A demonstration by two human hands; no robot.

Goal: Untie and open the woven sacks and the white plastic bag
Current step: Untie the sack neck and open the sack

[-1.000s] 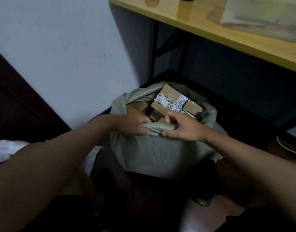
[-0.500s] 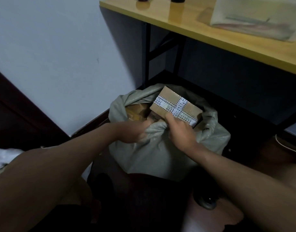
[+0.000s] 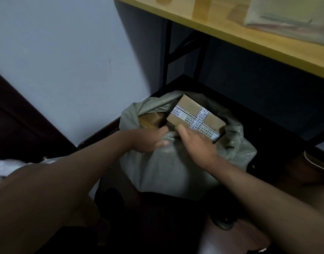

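Note:
A grey-green woven sack [image 3: 168, 169] stands on the floor under the table, its mouth open and its rim rolled down. Inside lie a cardboard box [image 3: 196, 114] crossed with printed white tape and a smaller brown box [image 3: 152, 120] to its left. My left hand [image 3: 148, 139] grips the near rim of the sack, fingers curled over the fabric. My right hand [image 3: 196, 143] rests on the near rim beside it, fingers extended toward the taped box and touching its near edge. A piece of white plastic [image 3: 5, 167] shows at the far left edge.
A yellow-topped table [image 3: 230, 32] on black legs [image 3: 166, 57] stands above and behind the sack, with a translucent bag [image 3: 289, 17] on it. A pale wall is on the left, a dark wooden panel lower left. A dark shoe [image 3: 223, 222] lies below the sack.
Both hands let go of the twisted neck of the sack and pushed the rim down and apart; the right hand's fingers straightened toward the taped box. The camera moved closer.

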